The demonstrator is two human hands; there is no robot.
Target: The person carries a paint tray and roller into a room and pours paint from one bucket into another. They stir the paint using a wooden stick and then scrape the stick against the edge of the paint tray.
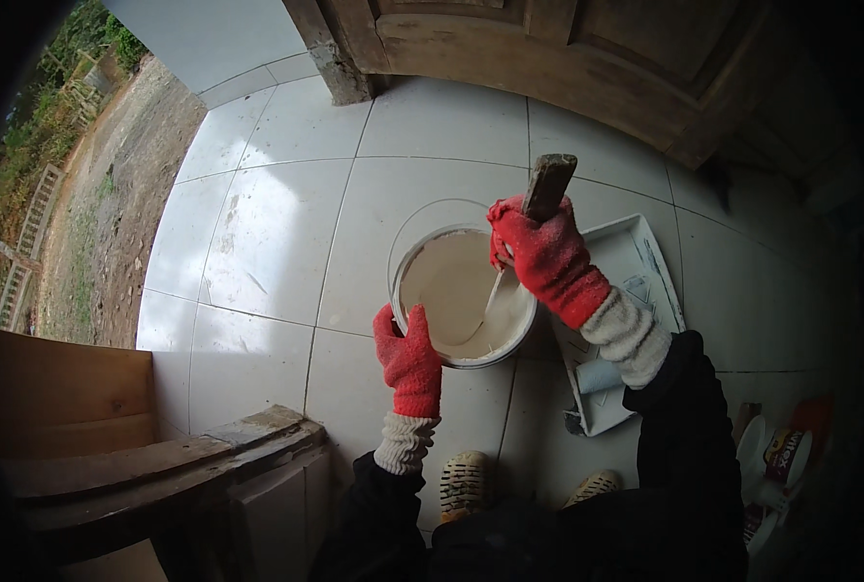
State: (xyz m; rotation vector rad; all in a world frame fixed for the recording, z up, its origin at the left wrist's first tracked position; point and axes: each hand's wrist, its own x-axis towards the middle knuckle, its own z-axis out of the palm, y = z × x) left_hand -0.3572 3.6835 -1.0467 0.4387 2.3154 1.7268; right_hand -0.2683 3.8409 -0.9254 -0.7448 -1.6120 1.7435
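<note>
A round bucket (524, 333) of cream-coloured paint (446, 281) stands on the tiles in front of me. Its thin wire handle (400, 233) leans out past the far left rim. My left hand (409, 361), in a red glove with a pale cuff, grips the near left rim, thumb on the paint side. In a matching glove, my right hand (548, 257) is closed round a flat wooden stick (550, 184) above the bucket's right side. The stick's dark upper end juts out over the fist. Its pale, coated lower part slants down into the paint.
Right of the bucket lies a white paint tray (635, 242) with a roller (597, 376) in it. Wooden door panels (548, 58) stand at the far side, a wooden frame (238, 446) at lower left. Labelled containers (786, 456) are at lower right. My shoes (465, 485) are close behind the bucket.
</note>
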